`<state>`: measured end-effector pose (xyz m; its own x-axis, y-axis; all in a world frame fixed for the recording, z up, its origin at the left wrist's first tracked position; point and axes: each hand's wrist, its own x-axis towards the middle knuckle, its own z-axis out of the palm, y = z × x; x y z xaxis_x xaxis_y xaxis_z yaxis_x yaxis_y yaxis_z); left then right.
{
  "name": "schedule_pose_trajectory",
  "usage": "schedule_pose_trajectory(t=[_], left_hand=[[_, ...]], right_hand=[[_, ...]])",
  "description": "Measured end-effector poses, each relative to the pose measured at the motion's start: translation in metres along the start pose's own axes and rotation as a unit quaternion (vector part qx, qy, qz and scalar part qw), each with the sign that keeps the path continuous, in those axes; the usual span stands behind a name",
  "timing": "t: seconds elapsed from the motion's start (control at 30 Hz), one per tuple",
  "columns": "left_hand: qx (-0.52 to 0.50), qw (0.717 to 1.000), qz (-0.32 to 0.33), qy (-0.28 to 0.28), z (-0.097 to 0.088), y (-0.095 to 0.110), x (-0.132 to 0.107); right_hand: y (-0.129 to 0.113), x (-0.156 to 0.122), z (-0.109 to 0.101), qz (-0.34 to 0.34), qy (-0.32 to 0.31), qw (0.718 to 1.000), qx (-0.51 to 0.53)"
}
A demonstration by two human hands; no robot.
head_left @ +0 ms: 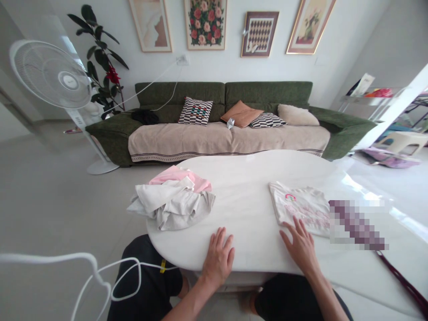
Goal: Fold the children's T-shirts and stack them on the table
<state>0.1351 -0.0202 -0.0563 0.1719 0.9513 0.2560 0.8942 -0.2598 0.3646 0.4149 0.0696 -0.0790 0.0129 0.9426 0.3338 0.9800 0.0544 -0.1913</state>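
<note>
left hand (218,257) laid flat on the white table (254,209), right hand (301,247) with fingers spread, empty, at the folded printed shirt (301,207); a careless drag risks the fold being undone.

A glossy white table (254,196) with a rounded edge carries a heap of crumpled clothes (172,203) at its left (pale grey pieces over a pink one) and a folded white shirt (301,207) with pink print at its right. Both hands lie flat on it near the front edge.
</note>
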Motion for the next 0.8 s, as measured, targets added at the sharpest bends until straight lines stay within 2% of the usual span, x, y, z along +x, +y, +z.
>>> schedule_pose_trajectory(t=[0.13,0.27,0.33,0.4,0.5,0.57,0.63,0.7,0.73,0.8], left_hand=[[-0.031,0.999,-0.009,-0.004,-0.006,-0.002,0.004],[-0.111,0.993,0.002,-0.026,-0.034,-0.018,0.025],[-0.101,0.995,-0.005,0.007,-0.052,-0.035,0.039],[-0.025,0.997,-0.036,0.065,-0.067,-0.056,0.053],[0.08,0.986,-0.097,0.112,-0.078,-0.086,0.068],[0.087,0.981,-0.126,0.116,-0.082,-0.099,0.075],[0.078,0.981,-0.135,0.119,-0.089,-0.104,0.083],[0.064,0.977,-0.143,0.143,-0.103,-0.101,0.096],[0.04,0.973,-0.148,0.172,-0.114,-0.097,0.103],[-0.056,0.951,-0.138,0.269,-0.14,-0.088,0.122]], right_hand=[[-0.012,-0.047,0.006,-0.035,0.02,0.997,0.069],[-0.014,-0.058,0.008,-0.023,0.028,0.997,0.068],[-0.016,-0.057,0.007,-0.022,0.026,0.997,0.066],[-0.018,-0.055,0.004,-0.019,0.024,0.998,0.064],[-0.023,-0.056,0.001,-0.002,0.02,0.998,0.059],[-0.025,-0.057,-0.001,0.004,0.019,0.998,0.056],[-0.026,-0.058,-0.002,0.0,0.02,0.998,0.054],[-0.026,-0.058,-0.002,-0.007,0.025,0.998,0.052],[-0.026,-0.058,-0.001,-0.009,0.029,0.998,0.052],[-0.025,-0.058,0.001,-0.011,0.041,0.998,0.054]])
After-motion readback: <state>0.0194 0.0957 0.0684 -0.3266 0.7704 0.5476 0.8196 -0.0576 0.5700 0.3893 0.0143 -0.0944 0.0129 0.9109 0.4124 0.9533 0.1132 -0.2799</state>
